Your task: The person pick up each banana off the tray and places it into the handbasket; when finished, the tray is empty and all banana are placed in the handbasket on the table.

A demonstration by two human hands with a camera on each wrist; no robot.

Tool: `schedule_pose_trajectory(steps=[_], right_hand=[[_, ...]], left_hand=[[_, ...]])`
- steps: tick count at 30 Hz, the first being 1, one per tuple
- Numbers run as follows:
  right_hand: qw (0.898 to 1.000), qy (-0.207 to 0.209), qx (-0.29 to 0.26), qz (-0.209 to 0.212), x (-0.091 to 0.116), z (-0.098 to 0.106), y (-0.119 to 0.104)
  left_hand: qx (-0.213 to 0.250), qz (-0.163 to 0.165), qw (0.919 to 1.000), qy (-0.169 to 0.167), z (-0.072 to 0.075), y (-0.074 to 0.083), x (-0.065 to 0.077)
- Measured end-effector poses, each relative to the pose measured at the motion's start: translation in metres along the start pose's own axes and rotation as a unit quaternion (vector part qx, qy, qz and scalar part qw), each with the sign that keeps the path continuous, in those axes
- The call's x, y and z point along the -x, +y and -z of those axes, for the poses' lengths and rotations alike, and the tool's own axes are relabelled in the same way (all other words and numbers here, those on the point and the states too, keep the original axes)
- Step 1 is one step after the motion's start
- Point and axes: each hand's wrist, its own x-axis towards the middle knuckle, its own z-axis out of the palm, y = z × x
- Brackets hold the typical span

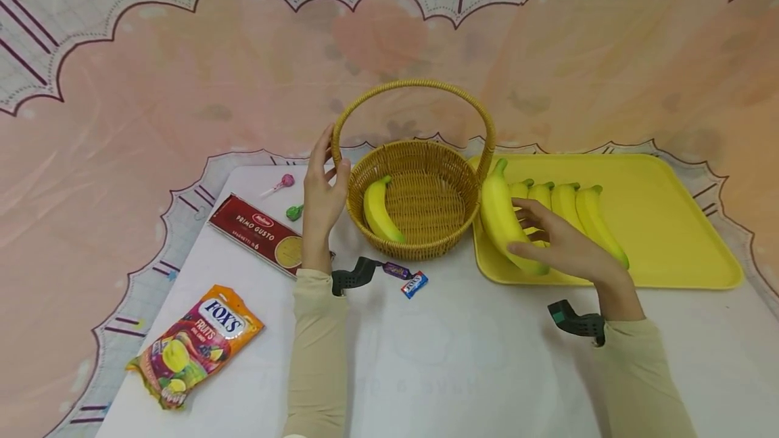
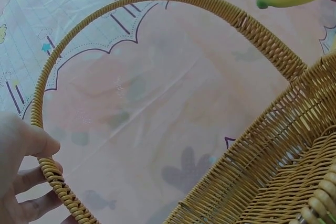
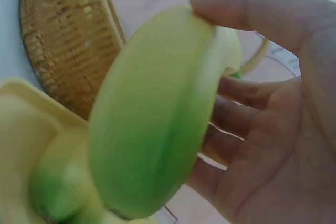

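My left hand [image 1: 324, 198] grips the left side of the tall handle [image 2: 39, 90] of a wicker basket [image 1: 429, 205], thumb on the near side and fingers behind. One yellow banana [image 1: 380, 211] with green tips lies inside the basket at its left. Between the thumb and fingers of my right hand [image 1: 562, 245] is another banana [image 1: 500, 211], tilted and raised over the tray's left end, close to the basket's right side. The right wrist view shows this banana's greenish end [image 3: 152, 177] near the camera. Several more bananas [image 1: 599, 225] lie side by side on the yellow tray [image 1: 681, 222].
Left of the basket lie a red spaghetti box [image 1: 255, 230], a pink lollipop [image 1: 285, 182] and a green one [image 1: 295, 212]. Nearer sits an orange candy bag [image 1: 197, 347]. Two small wrapped candies, one purple [image 1: 397, 270] and one blue-red [image 1: 415, 284], are before the basket.
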Motion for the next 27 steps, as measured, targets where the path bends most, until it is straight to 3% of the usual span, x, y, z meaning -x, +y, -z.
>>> schedule_pose_trajectory(steps=[3, 10, 14, 19, 23, 27], right_hand=[[1.000, 0.004, -0.006, 0.011, -0.009, -0.007, -0.005], [0.998, 0.010, -0.044, 0.031, -0.033, -0.030, -0.012], [0.998, 0.024, -0.053, 0.025, -0.044, -0.042, -0.018], [0.996, 0.034, -0.077, 0.005, -0.060, -0.051, -0.031], [0.994, 0.019, -0.101, -0.037, -0.079, -0.052, -0.046], [0.996, 0.002, -0.053, -0.066, -0.101, -0.048, -0.061]], left_hand=[[0.007, 0.005, 1.0000, 0.000, 0.002, 0.005, 0.001], [0.008, 0.008, 0.9999, -0.003, 0.007, 0.034, 0.007], [0.011, 0.005, 0.9999, -0.008, 0.007, 0.038, 0.007], [0.016, -0.007, 0.9998, -0.009, 0.005, 0.036, 0.004], [0.015, -0.011, 0.9998, -0.003, 0.001, 0.016, -0.002], [0.009, -0.011, 0.9999, -0.003, -0.001, 0.000, -0.007]])
